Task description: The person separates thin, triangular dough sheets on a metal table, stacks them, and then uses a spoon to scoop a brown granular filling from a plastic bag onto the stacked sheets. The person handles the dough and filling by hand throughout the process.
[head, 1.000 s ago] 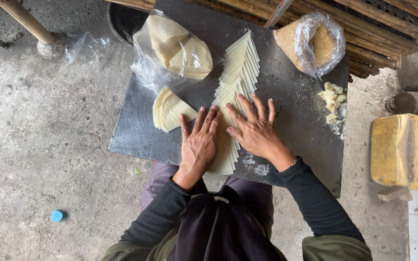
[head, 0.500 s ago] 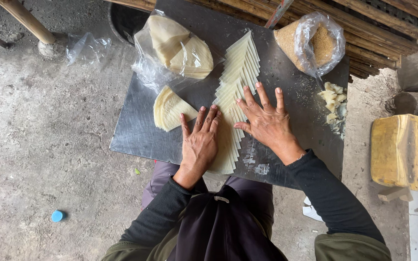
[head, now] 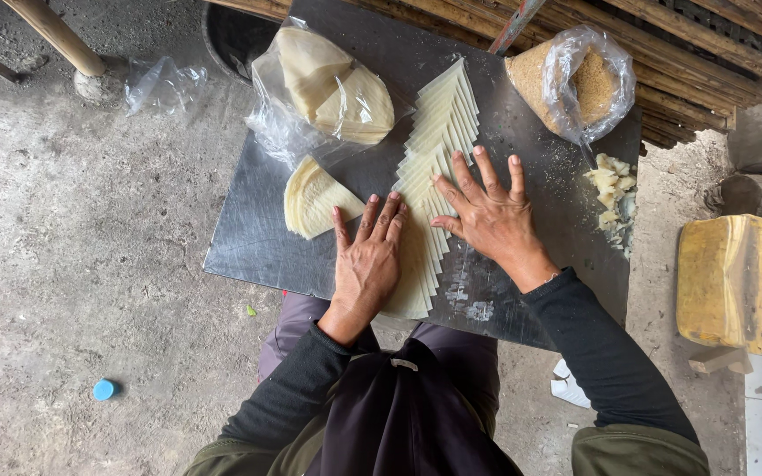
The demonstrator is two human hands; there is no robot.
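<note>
A long fanned row of pale thin wrapper sheets (head: 443, 132) lies along the middle of a dark metal board (head: 249, 247) resting on my lap. My left hand (head: 368, 260) lies flat, fingers apart, on the near part of the row. My right hand (head: 487, 211) is flat too, fingers spread, its fingertips on the row's right edge and its palm on the bare board. A folded stack of the same sheets (head: 315, 198) sits just left of my left hand. Neither hand grips anything.
A clear plastic bag of more wrappers (head: 328, 88) lies at the board's far left. A bag of brown crumbs (head: 579, 84) stands at the far right, with pale scraps (head: 610, 189) below it. A yellow block (head: 734, 282) is on the right, bamboo poles (head: 681, 44) behind, a blue cap (head: 104, 389) on the concrete.
My right hand has slid right and farther up the row, off the near sheets onto the board. The left hand has stayed in place.
</note>
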